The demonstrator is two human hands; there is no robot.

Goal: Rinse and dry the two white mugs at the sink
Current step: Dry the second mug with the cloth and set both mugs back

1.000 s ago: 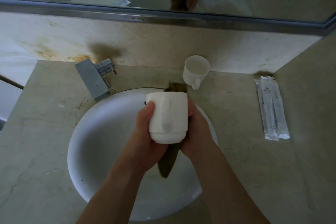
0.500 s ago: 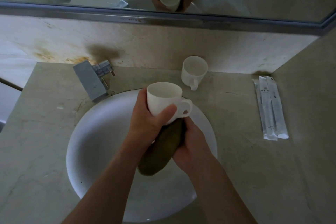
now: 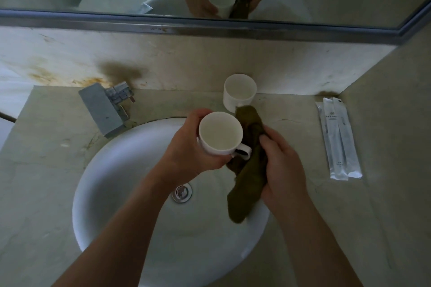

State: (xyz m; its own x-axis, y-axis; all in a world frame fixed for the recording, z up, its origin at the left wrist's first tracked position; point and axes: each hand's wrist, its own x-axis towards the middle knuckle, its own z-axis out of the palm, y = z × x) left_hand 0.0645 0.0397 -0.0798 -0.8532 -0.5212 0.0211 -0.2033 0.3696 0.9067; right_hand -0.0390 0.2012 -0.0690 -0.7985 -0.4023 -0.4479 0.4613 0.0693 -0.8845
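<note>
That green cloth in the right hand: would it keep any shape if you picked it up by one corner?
Probably not. The green cloth already droops in soft folds below the right hand, so it looks floppy. It likely weighs little, since a loose grip carries it. It bunches against the held mug, so it should mould around things easily.
</note>
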